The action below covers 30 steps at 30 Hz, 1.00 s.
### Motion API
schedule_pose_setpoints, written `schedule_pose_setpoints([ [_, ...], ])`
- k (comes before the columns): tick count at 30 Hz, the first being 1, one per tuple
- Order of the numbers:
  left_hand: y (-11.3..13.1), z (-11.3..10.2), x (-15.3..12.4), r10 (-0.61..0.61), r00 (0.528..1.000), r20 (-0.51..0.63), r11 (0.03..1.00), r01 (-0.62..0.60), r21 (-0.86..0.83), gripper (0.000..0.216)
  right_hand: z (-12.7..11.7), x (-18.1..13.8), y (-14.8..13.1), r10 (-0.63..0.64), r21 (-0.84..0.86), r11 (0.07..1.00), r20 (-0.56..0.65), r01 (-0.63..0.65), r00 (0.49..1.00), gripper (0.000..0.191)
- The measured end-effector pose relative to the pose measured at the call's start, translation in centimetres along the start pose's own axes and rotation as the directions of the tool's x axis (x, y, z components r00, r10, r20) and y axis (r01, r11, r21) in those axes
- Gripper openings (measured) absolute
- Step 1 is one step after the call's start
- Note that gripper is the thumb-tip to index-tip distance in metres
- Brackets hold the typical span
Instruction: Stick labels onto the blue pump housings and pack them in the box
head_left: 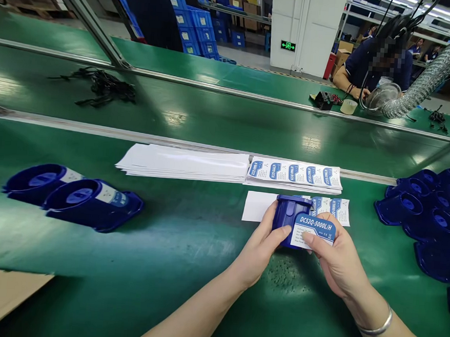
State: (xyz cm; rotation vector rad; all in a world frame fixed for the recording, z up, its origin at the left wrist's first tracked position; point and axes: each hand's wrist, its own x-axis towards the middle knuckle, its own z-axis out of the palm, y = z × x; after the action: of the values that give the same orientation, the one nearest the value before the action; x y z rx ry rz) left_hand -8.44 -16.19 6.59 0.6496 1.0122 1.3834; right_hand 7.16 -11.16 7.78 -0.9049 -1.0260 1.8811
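Note:
A dark blue plastic housing is gripped in my left hand, its thumb pressed on the near face. Between the thumb and fingers of my right hand is a blue and white label reading DC52Q-5000L/H. The label lies over the right part of the housing's face; I cannot tell how much of it is stuck down. Just behind both hands rests a label sheet, blank on its left, with several labels on its right, partly covered by the housing.
Farther back lie a stack of printed label sheets and white sheets. Two labelled blue housings stand left; several more crowd the right. A cardboard piece occupies the near left corner. Across the bench, a person works near a duct.

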Motion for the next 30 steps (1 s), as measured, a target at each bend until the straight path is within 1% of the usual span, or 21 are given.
schedule_pose_setpoints([
  [10,-0.21,-0.20,0.09,0.020,1.000,0.019,1.000,-0.020,0.000,0.076,0.15,0.07,-0.07,-0.008,-0.004,1.000,0.017,0.008,1.000,0.031],
  [16,0.18,-0.16,-0.02,-0.001,0.997,0.077,0.999,-0.003,0.052,0.091,0.22,-0.03,-0.23,0.007,0.021,1.000,0.035,-0.008,0.999,0.030],
  [20,0.40,0.06,-0.20,-0.007,0.999,0.048,0.998,0.004,0.061,0.090,0.24,-0.10,-0.21,-0.001,0.027,1.000,0.043,0.000,0.999,0.029],
  [25,0.44,0.15,-0.20,-0.008,0.999,0.039,0.998,0.005,0.067,0.098,0.20,-0.05,-0.19,0.007,0.036,0.999,0.032,-0.008,0.999,0.031],
  [30,0.71,0.54,-0.41,-0.001,1.000,0.022,0.998,0.000,0.062,0.096,0.15,-0.01,-0.14,0.006,0.029,1.000,0.034,-0.007,0.999,0.032],
])
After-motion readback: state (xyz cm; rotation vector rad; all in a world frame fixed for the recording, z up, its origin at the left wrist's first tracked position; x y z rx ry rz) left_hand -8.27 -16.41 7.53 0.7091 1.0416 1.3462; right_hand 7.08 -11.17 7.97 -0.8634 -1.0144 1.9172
